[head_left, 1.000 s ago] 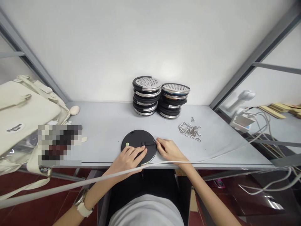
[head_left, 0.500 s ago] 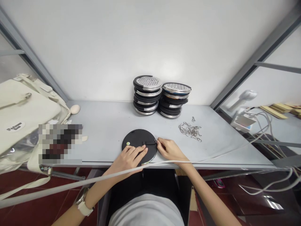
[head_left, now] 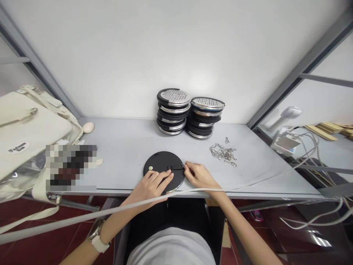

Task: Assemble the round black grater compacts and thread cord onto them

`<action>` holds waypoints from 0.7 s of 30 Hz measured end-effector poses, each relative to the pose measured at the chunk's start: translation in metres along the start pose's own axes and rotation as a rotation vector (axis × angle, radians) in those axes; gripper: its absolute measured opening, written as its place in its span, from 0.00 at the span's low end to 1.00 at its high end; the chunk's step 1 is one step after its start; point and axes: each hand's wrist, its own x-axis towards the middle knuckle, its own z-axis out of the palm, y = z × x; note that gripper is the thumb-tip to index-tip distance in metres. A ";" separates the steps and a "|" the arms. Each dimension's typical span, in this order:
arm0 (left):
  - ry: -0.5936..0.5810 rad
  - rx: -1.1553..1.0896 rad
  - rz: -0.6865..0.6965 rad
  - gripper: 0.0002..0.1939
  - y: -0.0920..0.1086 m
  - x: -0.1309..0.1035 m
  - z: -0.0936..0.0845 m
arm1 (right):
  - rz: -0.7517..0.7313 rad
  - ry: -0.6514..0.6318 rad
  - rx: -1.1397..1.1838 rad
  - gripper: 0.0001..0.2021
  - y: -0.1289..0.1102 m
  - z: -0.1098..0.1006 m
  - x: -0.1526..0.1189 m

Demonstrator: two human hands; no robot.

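Observation:
A round black disc lies on the grey table near its front edge, with a black strap running toward its right rim and a small round sticker at its left. My left hand rests flat on the disc's lower part, fingers stretched out, their tips by the strap. At the right rim, my right hand pinches a small metal snap hook between thumb and forefinger, at the strap's end. Most of the hook is hidden by the fingers. Several loose snap hooks lie in a pile to the right.
Two stacks of round discs with perforated metal tops, a left stack and a right stack, stand against the wall. A cream bag sits at the left. A pale cable crosses in front of my forearms.
Almost nothing differs. Both hands keep their places on the disc and at its rim; the view has shifted very slightly.

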 end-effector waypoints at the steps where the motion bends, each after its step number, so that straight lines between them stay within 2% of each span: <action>1: -0.001 -0.001 0.000 0.25 0.000 0.000 0.000 | -0.001 0.001 0.003 0.13 0.000 0.000 0.000; 9: -0.015 -0.009 -0.011 0.28 0.001 -0.001 0.000 | 0.013 0.010 0.008 0.13 -0.003 -0.001 0.000; 21: 0.013 -0.025 -0.015 0.24 0.000 0.002 -0.003 | 0.009 0.018 0.000 0.14 -0.001 0.001 0.000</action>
